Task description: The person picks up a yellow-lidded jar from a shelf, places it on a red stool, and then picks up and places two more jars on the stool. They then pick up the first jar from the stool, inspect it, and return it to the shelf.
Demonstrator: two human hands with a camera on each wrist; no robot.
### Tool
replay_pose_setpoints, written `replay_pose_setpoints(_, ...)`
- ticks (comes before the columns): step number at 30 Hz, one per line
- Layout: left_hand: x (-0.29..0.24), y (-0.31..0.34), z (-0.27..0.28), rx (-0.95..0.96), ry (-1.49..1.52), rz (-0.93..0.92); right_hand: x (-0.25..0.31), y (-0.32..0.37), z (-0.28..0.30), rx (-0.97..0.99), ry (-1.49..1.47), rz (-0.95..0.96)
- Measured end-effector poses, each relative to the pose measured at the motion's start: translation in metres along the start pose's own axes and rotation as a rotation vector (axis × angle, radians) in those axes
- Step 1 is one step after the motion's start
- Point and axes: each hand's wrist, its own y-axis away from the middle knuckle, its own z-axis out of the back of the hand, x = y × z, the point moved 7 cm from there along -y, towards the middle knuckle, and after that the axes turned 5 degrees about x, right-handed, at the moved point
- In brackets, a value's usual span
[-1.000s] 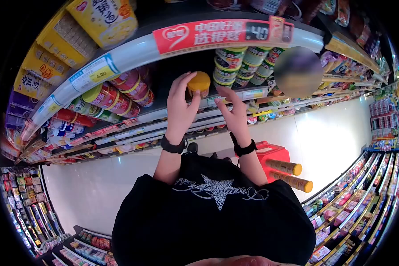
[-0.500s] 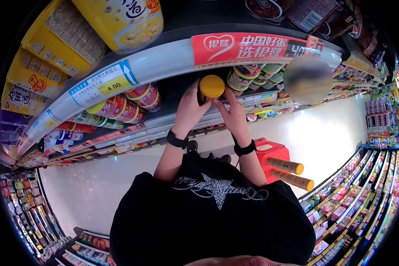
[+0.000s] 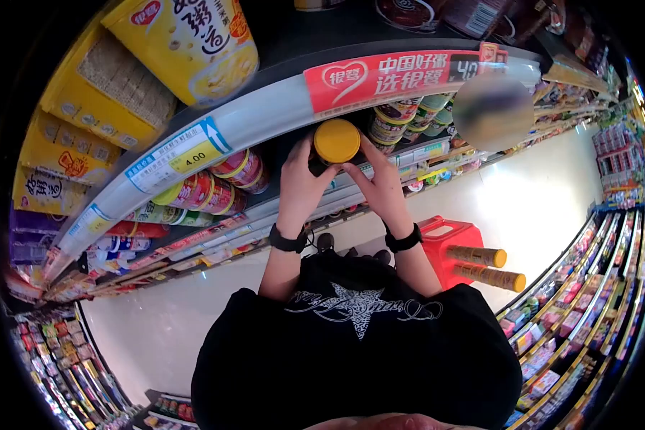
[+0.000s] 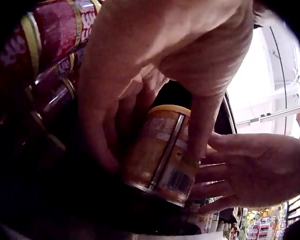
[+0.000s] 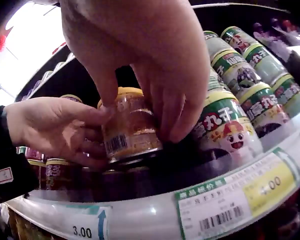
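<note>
Facing a long, curved, pale shelf rail point(image 3: 265, 118) bearing a flat red printed banner point(image 3: 380, 79). Showing, below that rail, stacked cylindrical green-and-white printed cans point(image 5: 227, 125) toward one end and cylindrical red-and-pink cans point(image 3: 197, 192) toward the other. Between those stacks, just below the rail, holding a short, cylindrical orange can point(image 5: 135, 122), apparently metal, topped with a round yellow lid point(image 3: 337, 141), likely plastic. Probably weighing a fair amount in proportion to its size if full, resisting a squeeze stiffly, perhaps slipping slightly on glossy print, hardly risking worse than a dent. Best taking hold around the side wall, beneath the lid, from opposite sides. Below the rail, gripping with the bare left hand point(image 3: 299, 186): parting thumb and fingers about as wide as the can, pressing the thumb against the near wall, curving the fingers behind. Mirroring that with the bare right hand point(image 3: 381, 183): placing thumb beside thumb, cupping the opposite flank. Leaving unclear any contact beneath the base.
</note>
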Motion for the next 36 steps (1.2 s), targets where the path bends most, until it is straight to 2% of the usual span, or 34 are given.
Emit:
replay_pose_setpoints(3,-0.035,0.002,0.017,0.006,0.037,-0.012,0.011,0.004,0.009,-0.033,-0.005,-0.006)
replay_pose_setpoints(5,-0.039,0.002,0.017,0.042,0.107,-0.005,0.018,0.009,0.018,-0.053,-0.048,-0.016)
replay_pose_setpoints(13,-0.082,0.006,-0.021,0.234,0.283,-0.067,0.029,0.043,0.080,-0.217,-0.101,-0.043)
replay_pose_setpoints(27,-0.174,0.024,-0.156,0.642,0.407,-0.316,0.027,0.155,0.200,-0.520,0.268,-0.219)
replay_pose_setpoints(34,-0.231,0.052,-0.241,0.817,0.381,-0.388,0.003,0.230,0.263,-0.687,0.325,-0.333)
replay_pose_setpoints(36,-0.245,0.061,-0.265,0.857,0.367,-0.395,0.001,0.247,0.281,-0.712,0.304,-0.421)
